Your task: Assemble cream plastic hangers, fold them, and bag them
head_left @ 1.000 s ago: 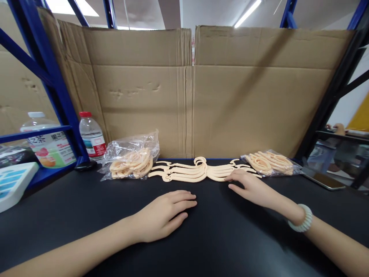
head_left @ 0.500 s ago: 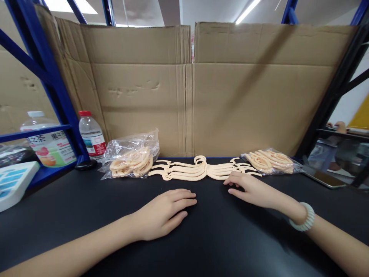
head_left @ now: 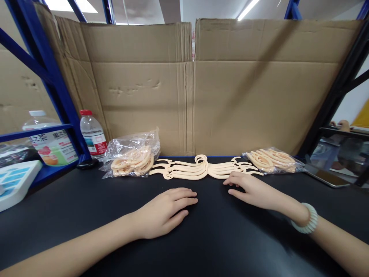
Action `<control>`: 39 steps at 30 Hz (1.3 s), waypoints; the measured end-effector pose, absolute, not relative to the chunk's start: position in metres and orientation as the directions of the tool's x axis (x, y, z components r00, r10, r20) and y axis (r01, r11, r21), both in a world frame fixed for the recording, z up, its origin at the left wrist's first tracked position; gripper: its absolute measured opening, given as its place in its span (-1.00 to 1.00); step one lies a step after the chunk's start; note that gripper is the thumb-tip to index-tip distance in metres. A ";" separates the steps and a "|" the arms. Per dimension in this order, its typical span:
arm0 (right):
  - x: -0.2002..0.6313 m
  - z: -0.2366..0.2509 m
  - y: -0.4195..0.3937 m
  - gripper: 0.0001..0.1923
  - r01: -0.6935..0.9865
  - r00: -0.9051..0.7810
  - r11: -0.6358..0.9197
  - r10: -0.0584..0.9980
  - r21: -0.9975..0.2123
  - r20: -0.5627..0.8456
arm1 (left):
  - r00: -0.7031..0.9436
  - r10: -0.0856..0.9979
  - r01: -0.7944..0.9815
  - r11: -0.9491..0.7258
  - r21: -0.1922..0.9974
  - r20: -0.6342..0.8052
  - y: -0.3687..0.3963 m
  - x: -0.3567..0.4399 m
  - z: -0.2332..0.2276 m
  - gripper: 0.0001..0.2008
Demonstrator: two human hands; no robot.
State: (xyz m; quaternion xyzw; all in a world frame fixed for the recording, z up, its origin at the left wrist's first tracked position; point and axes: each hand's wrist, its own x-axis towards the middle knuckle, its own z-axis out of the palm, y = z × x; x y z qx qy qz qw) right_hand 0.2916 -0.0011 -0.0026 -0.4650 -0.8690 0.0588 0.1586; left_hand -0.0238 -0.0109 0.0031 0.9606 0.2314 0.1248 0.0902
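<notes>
My left hand lies palm down on the black tabletop, its fingers stretched out and nothing in it. To the right, my right hand rests with loosely bent fingers, the thumb apart and nothing held. Its fingertips are just in front of a stack of cream plastic hangers, which lie overlapped with their hooks at the middle; whether they touch is hard to tell. Left of the stack is a clear plastic bag of cream curved pieces. Another clear bag of similar pieces lies at the right.
A cardboard panel stands along the back. A red-capped bottle and a larger white-capped bottle are at the left, near a white and blue object. A phone lies at the right edge. Blue shelf posts rise at the left.
The camera view has shifted very slightly. Both hands and the hangers stay essentially in place.
</notes>
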 end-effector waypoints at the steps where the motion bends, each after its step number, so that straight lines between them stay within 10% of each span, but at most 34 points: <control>1: 0.291 -0.002 -0.001 -0.73 0.789 -0.519 0.562 0.826 -0.247 0.222 | 0.862 0.468 0.424 -0.876 0.229 0.193 -0.011 -0.024 0.003 -0.61; 39: 0.291 -0.003 0.000 -0.75 0.769 -0.529 0.575 0.818 -0.278 0.227 | 0.860 0.470 0.423 -0.874 0.239 0.197 -0.010 -0.024 0.002 -0.61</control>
